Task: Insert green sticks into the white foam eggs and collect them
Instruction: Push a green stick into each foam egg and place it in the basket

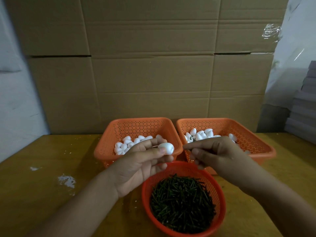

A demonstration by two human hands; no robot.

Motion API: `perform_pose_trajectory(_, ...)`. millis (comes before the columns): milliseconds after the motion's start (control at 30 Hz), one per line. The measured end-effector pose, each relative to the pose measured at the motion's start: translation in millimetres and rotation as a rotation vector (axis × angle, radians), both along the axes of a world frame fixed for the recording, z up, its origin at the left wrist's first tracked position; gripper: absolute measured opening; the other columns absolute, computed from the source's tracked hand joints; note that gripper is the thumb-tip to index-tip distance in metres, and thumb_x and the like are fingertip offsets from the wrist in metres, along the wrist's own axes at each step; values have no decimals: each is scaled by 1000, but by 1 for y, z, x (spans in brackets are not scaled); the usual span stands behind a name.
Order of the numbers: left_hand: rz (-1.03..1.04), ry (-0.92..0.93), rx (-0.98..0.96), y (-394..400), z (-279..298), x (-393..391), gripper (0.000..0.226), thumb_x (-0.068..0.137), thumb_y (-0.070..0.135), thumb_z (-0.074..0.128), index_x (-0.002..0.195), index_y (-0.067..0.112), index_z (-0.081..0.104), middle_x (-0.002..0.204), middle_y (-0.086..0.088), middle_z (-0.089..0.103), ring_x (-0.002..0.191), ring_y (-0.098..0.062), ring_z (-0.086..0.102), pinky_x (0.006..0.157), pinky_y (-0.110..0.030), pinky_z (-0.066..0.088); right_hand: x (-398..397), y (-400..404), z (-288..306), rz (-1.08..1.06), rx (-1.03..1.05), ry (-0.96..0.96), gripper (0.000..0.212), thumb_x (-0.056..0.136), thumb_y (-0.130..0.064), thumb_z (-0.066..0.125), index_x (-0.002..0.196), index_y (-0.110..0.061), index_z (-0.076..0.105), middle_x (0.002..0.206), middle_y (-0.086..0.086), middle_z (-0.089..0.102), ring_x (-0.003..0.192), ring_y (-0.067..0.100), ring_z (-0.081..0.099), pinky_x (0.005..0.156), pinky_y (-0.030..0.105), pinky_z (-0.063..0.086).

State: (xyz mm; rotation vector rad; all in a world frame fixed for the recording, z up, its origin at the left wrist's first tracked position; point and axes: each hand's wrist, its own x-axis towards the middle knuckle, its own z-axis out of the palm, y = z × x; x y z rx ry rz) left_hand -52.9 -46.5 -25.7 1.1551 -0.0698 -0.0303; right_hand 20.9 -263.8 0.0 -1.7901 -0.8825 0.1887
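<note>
A white foam egg, smooth and rounded, is sitting between the thumb and fingertips of the left hand, raised above the gap between the baskets. More white eggs are lying in the left orange basket, and others are filling the right orange basket, where one is showing a bit of green. Green sticks are piling thickly in a round red basket nearest the person.

The three baskets are crowding the middle of the desk; the two orange ones are standing side by side against a cardboard wall, and open desk is stretching away to the left, flecked with white crumbs.

The left hand is pinching the egg with curled fingers. The right hand is curling its fingers narrowly, pinching a thin dark stick whose tip is pointing toward the egg, just apart from it.
</note>
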Motion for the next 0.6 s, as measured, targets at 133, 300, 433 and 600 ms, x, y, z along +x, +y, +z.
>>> perform_pose_trajectory(133,36,-51,36,-1,1,-2,37,77,6,76,111,9,62,104,-11,73,97,-21,72,78,-24,58,-1,2,2,-66,-38,-177,27,90,-2,68,94,-28,73,73,-4,72,62,4,66,63,16,52)
perform_pose_trajectory(300,78,-67,65,-5,4,-4,47,68,9,83,111,9,65,107,-13,74,98,-24,73,78,-25,58,-3,6,-3,-127,-45,-261,21,85,-8,76,81,-29,74,70,-11,72,64,6,67,65,27,56)
perform_pose_trajectory(433,83,-62,88,-7,5,-5,51,69,10,83,116,7,64,112,-14,73,99,-24,73,79,-25,58,-4,5,-4,-139,-33,-292,28,88,-5,72,88,-34,75,73,-12,74,67,4,69,66,24,57)
perform_pose_trajectory(600,102,-62,147,-9,5,-6,41,75,6,78,113,7,65,114,-11,74,102,-26,73,82,-27,59,-3,7,-7,-151,3,-282,23,86,-6,74,85,-28,71,74,-5,74,65,7,69,67,31,59)
